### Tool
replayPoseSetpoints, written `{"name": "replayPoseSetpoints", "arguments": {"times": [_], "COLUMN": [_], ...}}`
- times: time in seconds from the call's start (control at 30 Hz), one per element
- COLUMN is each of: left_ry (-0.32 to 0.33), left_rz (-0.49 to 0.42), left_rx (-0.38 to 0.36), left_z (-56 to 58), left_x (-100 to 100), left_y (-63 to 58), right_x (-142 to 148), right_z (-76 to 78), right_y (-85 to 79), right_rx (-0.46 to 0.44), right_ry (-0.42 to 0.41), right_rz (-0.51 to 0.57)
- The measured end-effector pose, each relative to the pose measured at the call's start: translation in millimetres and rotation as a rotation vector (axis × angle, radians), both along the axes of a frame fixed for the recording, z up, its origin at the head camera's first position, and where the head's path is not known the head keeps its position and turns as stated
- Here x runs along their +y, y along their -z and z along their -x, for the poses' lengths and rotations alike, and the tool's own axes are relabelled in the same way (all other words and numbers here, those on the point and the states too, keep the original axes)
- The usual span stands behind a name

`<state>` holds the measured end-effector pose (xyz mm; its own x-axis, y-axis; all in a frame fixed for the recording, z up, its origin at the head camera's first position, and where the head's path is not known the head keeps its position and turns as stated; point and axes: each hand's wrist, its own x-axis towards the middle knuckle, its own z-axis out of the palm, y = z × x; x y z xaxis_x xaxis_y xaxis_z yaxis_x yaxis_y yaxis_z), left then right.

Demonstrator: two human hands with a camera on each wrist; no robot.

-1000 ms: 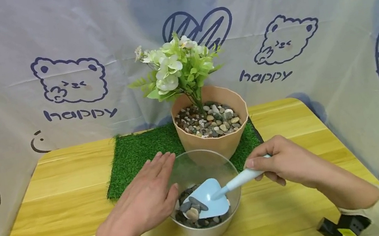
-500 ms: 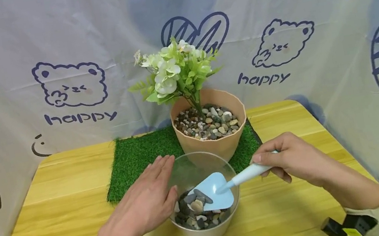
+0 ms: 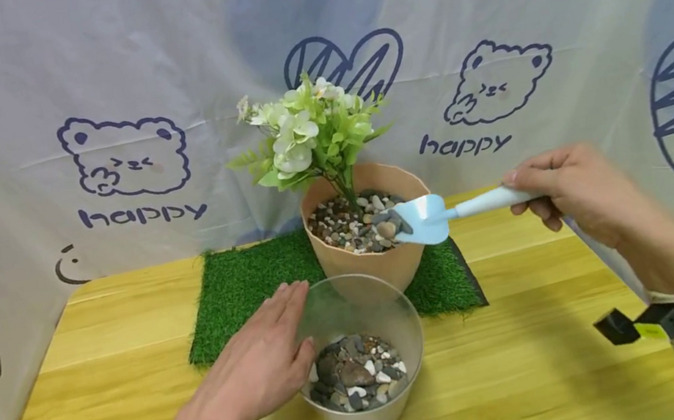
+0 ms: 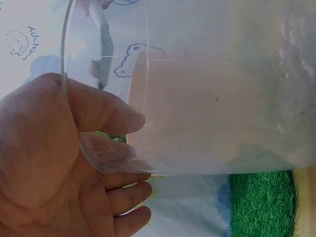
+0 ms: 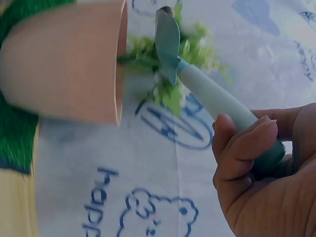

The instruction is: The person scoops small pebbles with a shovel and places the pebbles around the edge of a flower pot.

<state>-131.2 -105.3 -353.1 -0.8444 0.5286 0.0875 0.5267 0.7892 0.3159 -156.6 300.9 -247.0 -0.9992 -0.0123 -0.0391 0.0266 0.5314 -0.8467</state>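
Note:
My right hand [image 3: 574, 189] grips the pale handle of a light blue garden trowel [image 3: 428, 218]. Several grey and tan pebbles [image 3: 388, 225] lie on its blade, above the right front rim of the peach flowerpot [image 3: 368, 266]. Seen from the right wrist, the fingers curl round the handle's end, and the blade [image 5: 169, 42] stands above the pot [image 5: 64, 64]. My left hand [image 3: 256, 368] rests with fairly straight fingers against the left side of a clear bucket [image 3: 398, 315], thumb near its rim. Dark and white stones [image 3: 358, 377] cover the bucket's bottom.
White-flowered greenery [image 3: 310, 129] rises from gravel in the pot. Beneath the pot lies a green turf mat [image 3: 242, 285] on a wooden table [image 3: 102, 368]. A printed cloth [image 3: 214, 37] hangs close behind and at both sides.
The trowel has risen out of the bucket with its pebbles and moved away and to the right, up over the flowerpot's rim. The left hand has stayed at the bucket.

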Motion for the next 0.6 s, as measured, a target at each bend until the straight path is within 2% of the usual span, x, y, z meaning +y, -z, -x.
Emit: {"name": "replayPoseSetpoints", "arguments": {"times": [0.1,0.3,0.47,0.6], "left_ry": [-0.001,-0.005,-0.003,0.002], "left_rz": [-0.003,-0.003,-0.008,-0.015], "left_rx": [-0.003,-0.010,-0.017,-0.028], "left_z": [0.0,0.5,0.5,-0.2], "left_x": [0,0,0,-1], "left_y": [0.1,1.3,1.2,0.3], "right_x": [6,4,1,0], "right_z": [10.2,23.4,28.4,29.2], "right_y": [-5.6,-4.5,-4.2,-7.7], "right_rx": [0.011,0.026,0.023,0.054], "right_ry": [0.059,0.128,0.139,0.127], "right_rz": [-0.077,-0.194,-0.254,-0.347]}}
